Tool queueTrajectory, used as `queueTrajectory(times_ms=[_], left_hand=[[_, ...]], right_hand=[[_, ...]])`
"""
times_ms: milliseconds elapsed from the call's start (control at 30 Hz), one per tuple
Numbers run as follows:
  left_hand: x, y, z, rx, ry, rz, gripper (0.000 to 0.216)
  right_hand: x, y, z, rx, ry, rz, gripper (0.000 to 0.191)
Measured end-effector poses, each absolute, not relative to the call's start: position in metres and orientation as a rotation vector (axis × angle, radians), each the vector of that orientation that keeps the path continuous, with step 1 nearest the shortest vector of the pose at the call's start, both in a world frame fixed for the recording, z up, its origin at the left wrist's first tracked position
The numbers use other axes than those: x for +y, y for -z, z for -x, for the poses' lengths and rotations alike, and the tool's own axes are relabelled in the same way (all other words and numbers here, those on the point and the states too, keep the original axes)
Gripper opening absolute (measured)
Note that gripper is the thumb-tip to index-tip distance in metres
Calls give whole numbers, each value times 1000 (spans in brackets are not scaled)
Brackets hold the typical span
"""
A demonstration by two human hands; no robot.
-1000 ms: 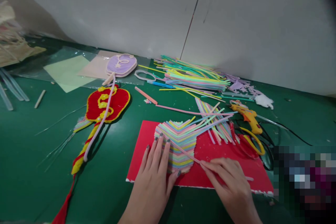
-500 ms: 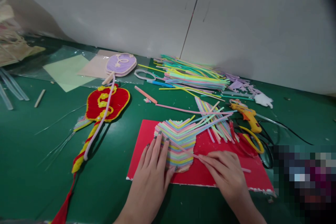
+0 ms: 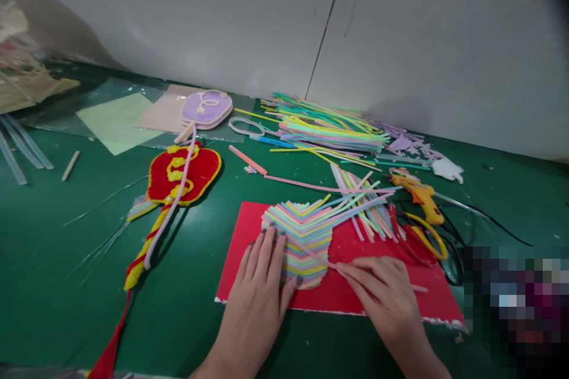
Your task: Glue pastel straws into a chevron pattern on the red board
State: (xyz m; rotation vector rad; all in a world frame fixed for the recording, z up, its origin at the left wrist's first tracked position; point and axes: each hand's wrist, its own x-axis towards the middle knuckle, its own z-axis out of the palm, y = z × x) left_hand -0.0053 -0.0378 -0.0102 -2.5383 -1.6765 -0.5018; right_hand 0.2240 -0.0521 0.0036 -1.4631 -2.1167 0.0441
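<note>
On the red board [image 3: 244, 228], a striped panel [image 3: 306, 225] is lying flat, its pastel rows forming neat Vs, with loose ends [image 3: 347, 218] sticking out at upper right. Left hand [image 3: 255, 302] is resting extended fingers on the panel's left side, not gripping. Right hand [image 3: 384, 287] is pinching a pink strip [image 3: 311, 253] that's running diagonally across the panel toward the left fingertips. Can't tell if the pale piece [image 3: 419, 288] past that hand is the same strip. I'm guessing the strip is feather-light and bendy, so pinching near the panel is probably best; the panel's looking floppy, so I'd be supporting it flat, not tugging ends. Strips are looking fuzzy, like pipe cleaners; the board's looking smooth, with a ragged white front edge.
</note>
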Motion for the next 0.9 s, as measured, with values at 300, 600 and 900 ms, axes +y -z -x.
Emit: queueTrajectory(times_ms=[300,600,900], left_hand=[[-38,9,5,-1680,464,2542,52],[-38,9,3,-1754,494,2540,52],[-37,8,2,-1765,478,2519,52]], right_hand=[[-55,-8,-223,-2143,-16,1443,26],[-54,-11,-222,-2135,45,1403,23],[-53,-13,-223,-2166,59,1374,22]])
